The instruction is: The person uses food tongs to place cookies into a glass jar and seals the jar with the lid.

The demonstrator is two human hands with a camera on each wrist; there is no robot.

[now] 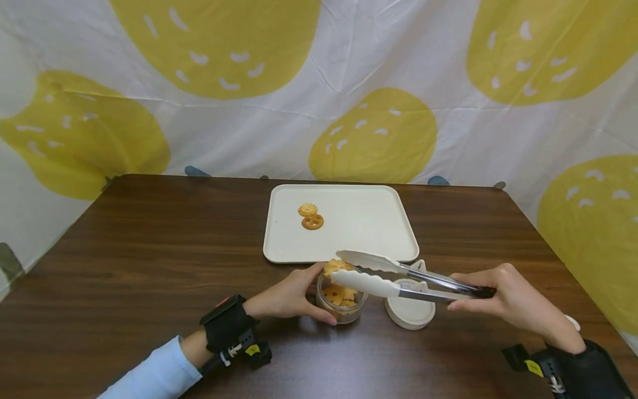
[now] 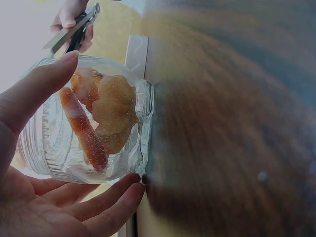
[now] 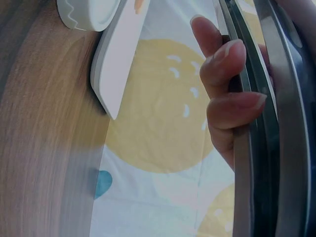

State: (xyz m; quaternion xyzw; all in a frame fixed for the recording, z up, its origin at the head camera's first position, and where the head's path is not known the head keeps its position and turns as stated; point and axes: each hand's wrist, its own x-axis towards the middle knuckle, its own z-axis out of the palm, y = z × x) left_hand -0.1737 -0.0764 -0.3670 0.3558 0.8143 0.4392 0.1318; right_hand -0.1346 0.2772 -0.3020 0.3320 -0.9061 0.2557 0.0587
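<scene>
My left hand grips a clear glass jar on the table, thumb on one side and fingers on the other. Inside lie several golden cookies and a browner, pretzel-like piece. My right hand holds metal tongs with pale scalloped tips, its fingers curled round the handles. The tong tips straddle a flower-shaped cookie at the jar's mouth.
Just beyond the jar, a white tray carries a round cookie and a pretzel. A round white lid lies right of the jar, under the tongs. A lemon-print cloth hangs behind the brown table.
</scene>
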